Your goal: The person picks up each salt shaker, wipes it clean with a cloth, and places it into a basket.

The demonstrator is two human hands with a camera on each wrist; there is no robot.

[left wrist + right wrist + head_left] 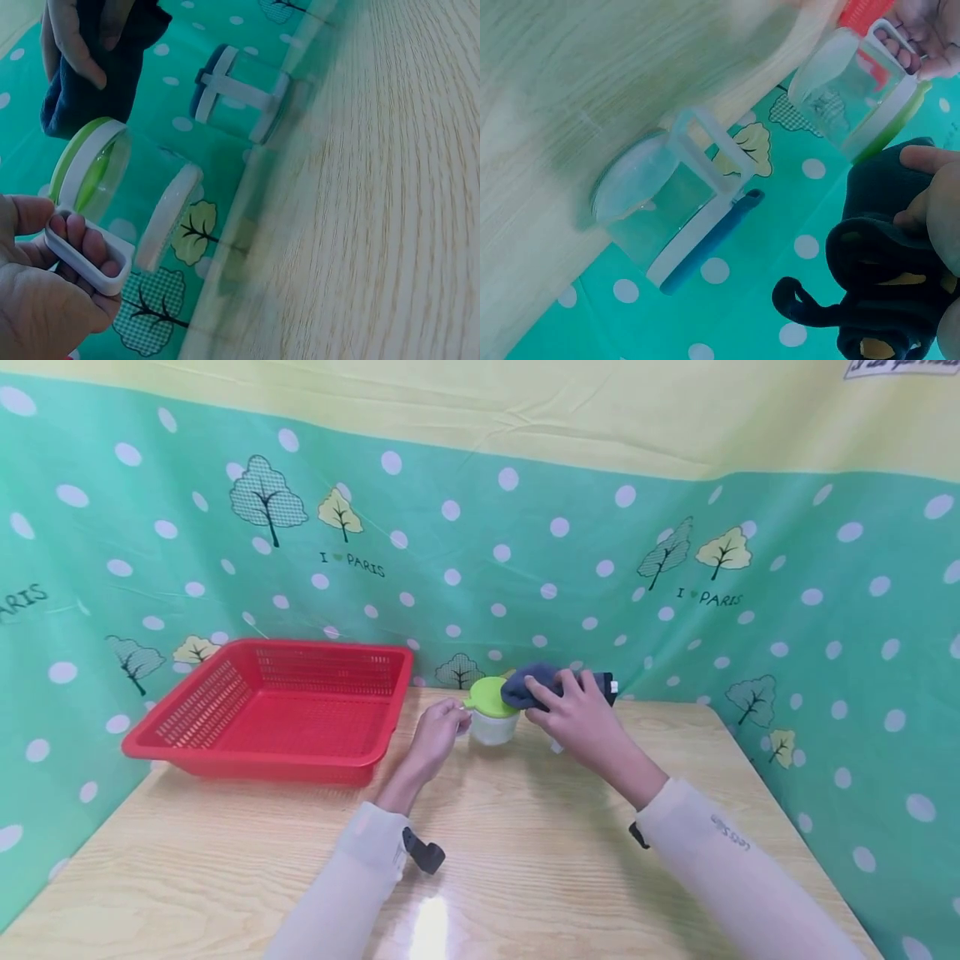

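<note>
Two hands engaged: left hand (437, 735) grasping handle (112, 282) of green-lidded jar (492, 730) (near red basket (251, 762); contact with table (517, 852) unclear), right hand (576, 714) clutching dark cloth (531, 681) at lid (487, 695). Step, apparently: wiping lid. Next move likely calls for firm handle grip, even cloth pressure. Wrist views expose blue-lidded jar (664, 199), mostly hidden in head view.

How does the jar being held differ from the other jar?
The held jar has a green lid; the other jar has a dark blue one. The left hand grips the held jar's handle; no hand touches the other jar. Both have clear sides and white handles.
</note>
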